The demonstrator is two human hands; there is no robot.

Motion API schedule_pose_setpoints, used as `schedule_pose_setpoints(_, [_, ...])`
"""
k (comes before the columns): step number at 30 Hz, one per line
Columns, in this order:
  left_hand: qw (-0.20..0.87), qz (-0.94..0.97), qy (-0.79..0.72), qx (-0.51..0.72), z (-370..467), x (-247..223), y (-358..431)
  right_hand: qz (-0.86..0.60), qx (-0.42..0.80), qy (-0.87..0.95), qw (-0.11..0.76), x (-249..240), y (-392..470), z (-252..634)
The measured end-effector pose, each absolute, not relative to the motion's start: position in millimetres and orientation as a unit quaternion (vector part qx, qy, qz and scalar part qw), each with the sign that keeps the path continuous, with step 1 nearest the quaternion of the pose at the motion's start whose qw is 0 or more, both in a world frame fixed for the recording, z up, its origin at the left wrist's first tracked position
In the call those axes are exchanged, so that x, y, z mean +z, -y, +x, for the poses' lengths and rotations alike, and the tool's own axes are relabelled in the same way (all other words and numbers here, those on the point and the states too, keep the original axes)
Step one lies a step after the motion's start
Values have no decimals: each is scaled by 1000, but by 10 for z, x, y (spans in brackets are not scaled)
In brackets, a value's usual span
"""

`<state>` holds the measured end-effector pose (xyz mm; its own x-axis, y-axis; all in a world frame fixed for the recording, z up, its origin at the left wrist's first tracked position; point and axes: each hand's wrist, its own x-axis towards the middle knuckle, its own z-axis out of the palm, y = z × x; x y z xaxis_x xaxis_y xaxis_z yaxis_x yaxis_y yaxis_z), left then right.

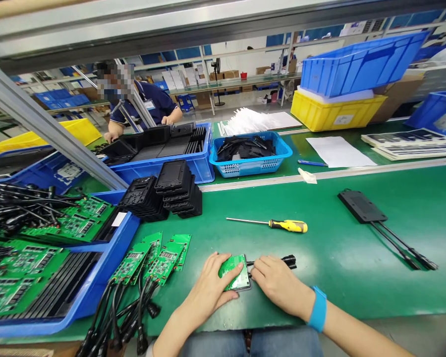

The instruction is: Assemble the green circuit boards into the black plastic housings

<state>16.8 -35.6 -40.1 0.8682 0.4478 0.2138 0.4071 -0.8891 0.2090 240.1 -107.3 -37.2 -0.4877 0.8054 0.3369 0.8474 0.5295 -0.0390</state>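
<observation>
A green circuit board [243,280] lies on the bench in front of me, with a thin dark edge, perhaps of a casing, showing under its lower right side. My left hand [211,281] grips it, thumb across the top face and fingers along the far left side. Black cables [290,262] run from the board's right side. My right hand [277,283], with a blue wristband [318,308], is closed around them close to the board; its fingertips are partly hidden. Beyond my hands lies a screwdriver [288,226] with a yellow and black handle.
Several loose circuit boards with cables [163,265] lie left, beside a blue bin [122,238] of more boards. Stacked black casings [176,186] stand behind. A closed black unit [362,206] rests right. A blue basket [249,166] holds black parts. A co-worker [152,101] sits opposite.
</observation>
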Motion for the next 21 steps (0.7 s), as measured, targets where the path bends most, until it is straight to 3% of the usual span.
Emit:
schedule_pose_setpoints(6, [82,965,-215,128,171,-379,358,-431,-65,891,131,-361,1054,2428])
schedule_pose_setpoints(10, [83,966,-215,118,170,-345,371,-439,17,888,135,-299,998,2511])
schedule_pose_setpoints(17, [83,967,-210,121,220,-269,428,-470,77,843,250,-351,982,2521])
schedule_pose_setpoints(21, [24,971,-208,112,283,-230,453,-459,53,846,267,-468,1002,2474])
